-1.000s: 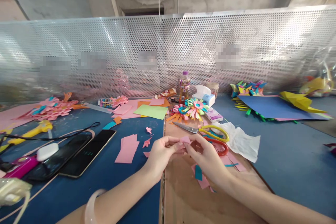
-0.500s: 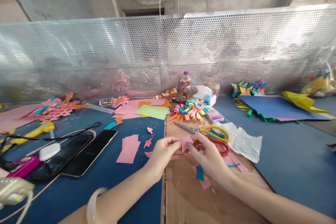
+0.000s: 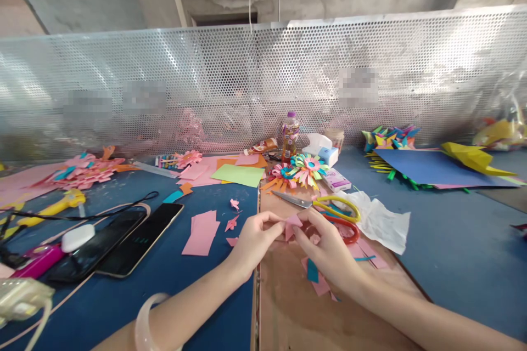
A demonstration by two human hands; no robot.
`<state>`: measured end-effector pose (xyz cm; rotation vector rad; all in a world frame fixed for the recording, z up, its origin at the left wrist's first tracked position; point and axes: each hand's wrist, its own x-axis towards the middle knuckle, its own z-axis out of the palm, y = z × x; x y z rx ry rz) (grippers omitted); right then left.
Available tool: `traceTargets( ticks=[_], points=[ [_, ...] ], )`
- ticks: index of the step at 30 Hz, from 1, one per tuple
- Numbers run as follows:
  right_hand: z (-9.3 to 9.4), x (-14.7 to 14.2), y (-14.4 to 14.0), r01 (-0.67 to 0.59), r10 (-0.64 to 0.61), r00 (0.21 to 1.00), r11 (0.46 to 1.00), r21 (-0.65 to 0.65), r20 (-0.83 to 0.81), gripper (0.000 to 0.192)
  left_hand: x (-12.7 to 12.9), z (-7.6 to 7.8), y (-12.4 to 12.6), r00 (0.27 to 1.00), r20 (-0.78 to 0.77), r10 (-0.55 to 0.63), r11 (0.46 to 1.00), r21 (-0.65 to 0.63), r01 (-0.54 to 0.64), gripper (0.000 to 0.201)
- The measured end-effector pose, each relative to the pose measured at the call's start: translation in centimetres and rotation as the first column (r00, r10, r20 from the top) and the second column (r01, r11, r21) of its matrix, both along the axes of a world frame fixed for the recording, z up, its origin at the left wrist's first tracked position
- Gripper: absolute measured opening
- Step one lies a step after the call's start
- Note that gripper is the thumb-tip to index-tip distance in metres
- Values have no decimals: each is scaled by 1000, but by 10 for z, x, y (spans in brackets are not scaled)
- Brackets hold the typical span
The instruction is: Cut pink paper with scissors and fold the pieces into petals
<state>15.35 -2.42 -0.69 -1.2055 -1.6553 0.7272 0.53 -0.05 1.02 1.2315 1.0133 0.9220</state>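
Pink paper in my fingers: a small folded piece (image 3: 292,225), held above the brown board (image 3: 296,312) near the seam with the blue table (image 3: 214,312).
Just changed: a second ago it lies flatter between my fingertips; now it stands up in a pointed, creased shape, so I judge the folding is moving along but not finished.
Left hand: my thumb and fingers (image 3: 257,238) come together on the paper's left edge.
Right hand: my thumb and fingers (image 3: 325,241) pinch its right side; both hands are in almost the same place as before.
Small folded bits: three little pink pieces lie left of my hands, the farthest (image 3: 234,204) crumpled-looking, the middle one (image 3: 231,223) spiky.
Pink slips: a loose, flat stack (image 3: 201,234) with straight cut edges, farther left.
Scissors: metal blades, one yellow and one red plastic loop (image 3: 310,204), just beyond my right hand, which partly hides them.
White tissue: soft, wrinkled sheet (image 3: 385,219) to the right.
Paper flower: fringed, many-coloured petals (image 3: 308,169) at the far side.
Far edge: a perforated, shiny metal screen (image 3: 206,77).
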Motion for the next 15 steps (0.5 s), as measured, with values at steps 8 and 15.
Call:
traceTargets(
  ticks=[8,15],
  points=[
    [-4,1,2,-9,8,999,999,33,33,7,-2,-1,1,1000,5,-2,1000,16,2,14],
    [-13,2,5,-35,17,995,981,190,95,11,-1,-1,2,999,39,21,998,-63,-18,14]
  ],
)
